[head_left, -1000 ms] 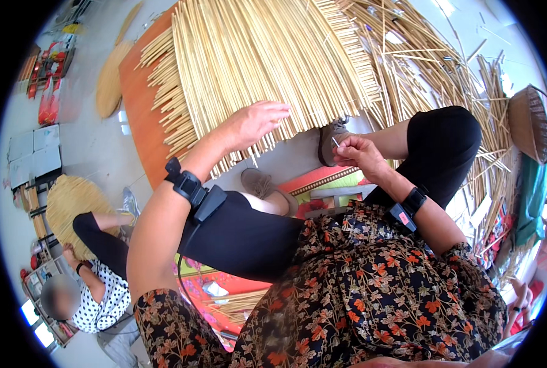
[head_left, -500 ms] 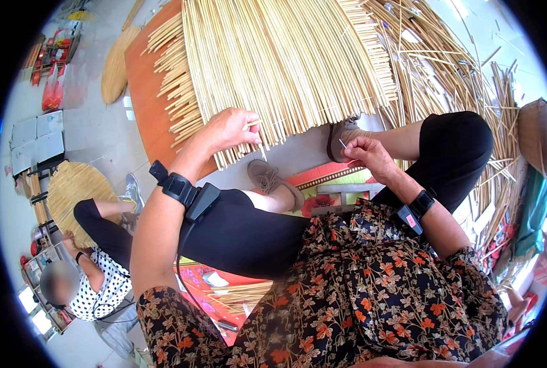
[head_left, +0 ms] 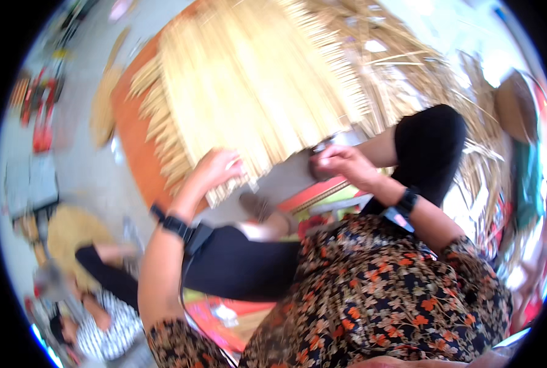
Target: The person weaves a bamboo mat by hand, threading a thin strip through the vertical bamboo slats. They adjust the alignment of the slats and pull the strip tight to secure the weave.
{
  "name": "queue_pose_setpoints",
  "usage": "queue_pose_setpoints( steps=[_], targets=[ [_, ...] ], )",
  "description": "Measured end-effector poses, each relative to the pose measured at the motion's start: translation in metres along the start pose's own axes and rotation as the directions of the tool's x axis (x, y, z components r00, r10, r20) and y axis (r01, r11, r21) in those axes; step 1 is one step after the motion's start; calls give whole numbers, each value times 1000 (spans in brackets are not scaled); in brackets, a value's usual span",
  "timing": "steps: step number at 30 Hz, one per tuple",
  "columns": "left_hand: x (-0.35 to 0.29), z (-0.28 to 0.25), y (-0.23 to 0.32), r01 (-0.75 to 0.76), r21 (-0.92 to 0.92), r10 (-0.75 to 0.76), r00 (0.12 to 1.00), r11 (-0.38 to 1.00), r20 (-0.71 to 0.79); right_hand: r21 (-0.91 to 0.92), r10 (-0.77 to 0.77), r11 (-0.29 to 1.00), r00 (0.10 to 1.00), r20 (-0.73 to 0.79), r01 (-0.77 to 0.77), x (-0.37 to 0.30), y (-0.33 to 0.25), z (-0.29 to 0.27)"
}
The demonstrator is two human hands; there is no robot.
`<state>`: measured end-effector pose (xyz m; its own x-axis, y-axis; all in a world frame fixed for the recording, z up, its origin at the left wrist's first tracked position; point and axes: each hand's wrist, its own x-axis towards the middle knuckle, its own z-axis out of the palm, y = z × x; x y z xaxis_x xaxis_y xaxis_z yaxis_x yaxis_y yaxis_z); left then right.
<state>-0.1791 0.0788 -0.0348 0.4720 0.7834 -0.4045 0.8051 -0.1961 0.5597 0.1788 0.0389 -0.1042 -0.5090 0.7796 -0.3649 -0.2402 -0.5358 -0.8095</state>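
A mat of pale stalks (head_left: 243, 80), laid side by side, spreads in front of me, with uneven stalk ends along its left and right sides. At its near left edge my left hand (head_left: 217, 167) is closed, its fingers pinched round a stalk end; blur hides the details. My right hand (head_left: 350, 165) hovers just off the near right corner of the mat, thumb and fingers pressed together. A thin needle showed in that pinch half a second ago; motion smears it now.
An orange-brown board (head_left: 140, 165) lies under the mat. Loose stalks (head_left: 408, 80) are heaped at the right, near a brown basket-like container (head_left: 516, 107). Another person (head_left: 105, 325) sits at the lower left by a round woven piece (head_left: 77, 236).
The whole view has shifted and blurred. My right hand has come up and left, closer to the mat's edge. My left hand remains at the near left edge.
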Motion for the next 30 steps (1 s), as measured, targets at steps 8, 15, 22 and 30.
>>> queue_pose_setpoints(
  steps=[8,15,22,30],
  targets=[
    [-24,-13,-148,346,-155,-364,691,925,-624,170,-258,947,960,-110,274,15,6,0],
    [-41,-4,-197,576,-363,-668,506,732,-546,-3,-344,936,911,-229,353,5,-14,5],
    [-66,-12,-227,570,-667,-877,333,480,-347,300,-283,884,922,-266,358,20,-12,11],
    [-112,-13,-194,498,-809,-916,384,314,-119,166,-334,899,880,-338,405,30,-33,7]
  ],
)
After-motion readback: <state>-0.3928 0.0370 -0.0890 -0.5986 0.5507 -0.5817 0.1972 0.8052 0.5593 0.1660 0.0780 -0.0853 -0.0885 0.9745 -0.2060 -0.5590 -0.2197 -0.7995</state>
